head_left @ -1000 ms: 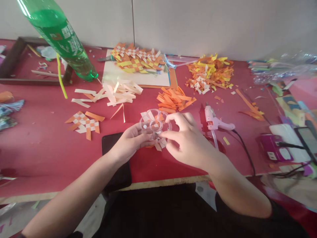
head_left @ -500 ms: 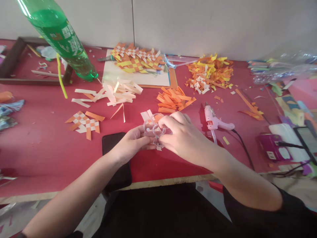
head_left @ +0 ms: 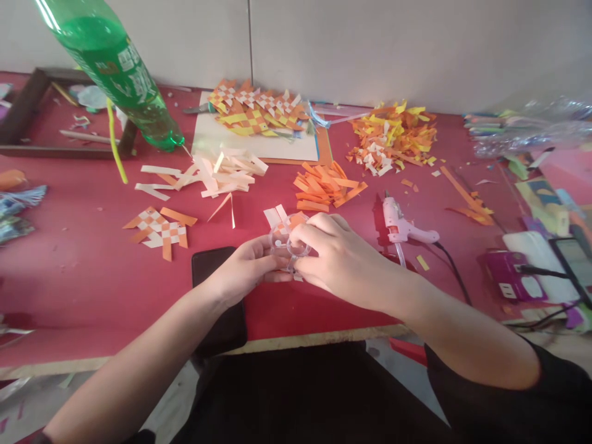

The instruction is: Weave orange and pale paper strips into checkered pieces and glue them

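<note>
Between my two hands is a small clear round plastic box [head_left: 279, 233], its lid ring seemingly raised. My left hand [head_left: 247, 265] is closed around its left side, thumb along the near edge. The bent fingers of my right hand [head_left: 340, 253] pinch at the box from the right; their tips and most of the contents are hidden. Just behind the box lies an orange-and-white woven paper piece [head_left: 274, 216], partly covered. A similar woven piece [head_left: 161, 231] rests farther left. Beneath my left wrist is a black phone [head_left: 215, 320].
White paper strips [head_left: 226, 172], orange strips [head_left: 324, 185] and mixed scraps [head_left: 398, 132] lie in heaps. Woven paper fish [head_left: 256, 111] sit on a board at the back. A pink glue gun [head_left: 398, 225] with a cord is at right. A green bottle [head_left: 124, 80] stands back left.
My right hand has shifted slightly, and its fingers cover more of the box's near right side. My left hand keeps its hold.
</note>
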Demonstrator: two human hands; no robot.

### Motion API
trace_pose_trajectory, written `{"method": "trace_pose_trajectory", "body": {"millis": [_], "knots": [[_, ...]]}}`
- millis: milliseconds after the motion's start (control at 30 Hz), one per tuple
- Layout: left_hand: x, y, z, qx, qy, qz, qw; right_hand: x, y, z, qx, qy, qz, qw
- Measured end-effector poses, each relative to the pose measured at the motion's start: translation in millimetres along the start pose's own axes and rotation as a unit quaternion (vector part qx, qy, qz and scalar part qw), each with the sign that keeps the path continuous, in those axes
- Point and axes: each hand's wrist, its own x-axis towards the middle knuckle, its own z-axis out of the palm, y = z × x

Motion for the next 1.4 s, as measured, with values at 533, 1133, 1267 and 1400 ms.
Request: {"method": "trace_pose_trajectory", "body": {"millis": [533, 1133, 1267, 1400], "knots": [[0.6, 1.8, 1.9, -0.032, 0.034, -0.018, 0.999, -0.2, 5.1, -4.6, 0.098, 0.007, 0.046, 0.994], [-0.1, 0.4, 1.3, -0.032, 0.022, -0.023, 0.999, -1.8, 4.3, -4.7, 0.074, -0.01, 0.047, 0.996], [-0.4, 2.0, 2.5, -0.039, 0.021, -0.025, 0.999, -0.4, 2.4, -9.5, 0.093, -0.029, 0.049, 0.994], [-0.6, 4.1, 4.5, -0.046, 0.021, -0.042, 0.998, -1.6, 2.6, -15.2, 0.091, -0.06, 0.054, 0.993]]}}
